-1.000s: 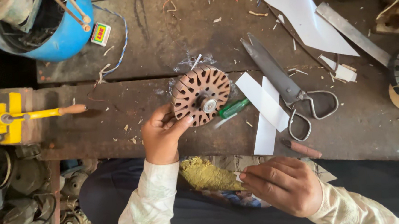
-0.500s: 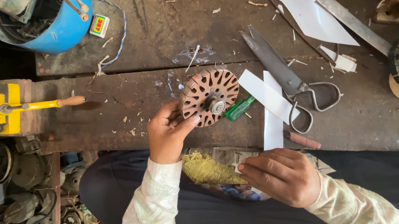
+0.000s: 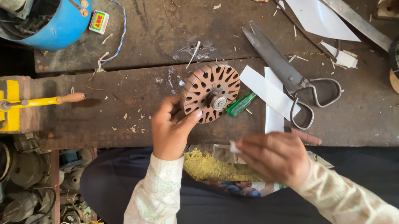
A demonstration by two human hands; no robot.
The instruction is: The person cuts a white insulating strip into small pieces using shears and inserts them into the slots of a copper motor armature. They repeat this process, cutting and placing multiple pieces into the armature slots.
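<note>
The person's left hand (image 3: 173,129) grips one round slotted metal core (image 3: 211,92), thumb on its lower edge and fingers behind its left rim. The core is a flat, rust-brown disc of stacked plates, ringed with wedge-shaped slots around a pale metal hub; it sits at the near middle of the counter (image 3: 157,31), tilted so its slotted face turns up toward the camera and a little to the right. Being round, it has no long axis to speak of. Just beside its lower right edge lies one green-handled screwdriver (image 3: 240,104), pointing toward the disc.

The right hand (image 3: 273,156) is loosely closed over the lap, thumb and fingertips pinching a small white scrap (image 3: 234,147). Under it lies a bundle of yellow fibrous stuff (image 3: 207,167) on a printed sheet.

The counter is dark, worn and scratched, strewn with paper chips and bits of wire. Two white paper strips (image 3: 267,91) lie crossed right of the disc, and one pair of heavy grey shears (image 3: 289,74) rests partly over them, blades pointing up-left, loop handles down-right. A larger white paper sheet (image 3: 311,8) and a flat metal bar (image 3: 353,17) lie farther back. At the far left corner stands one blue tub (image 3: 60,30); a yellow tool with a wooden-knobbed handle (image 3: 5,104) sits at the left edge.
</note>
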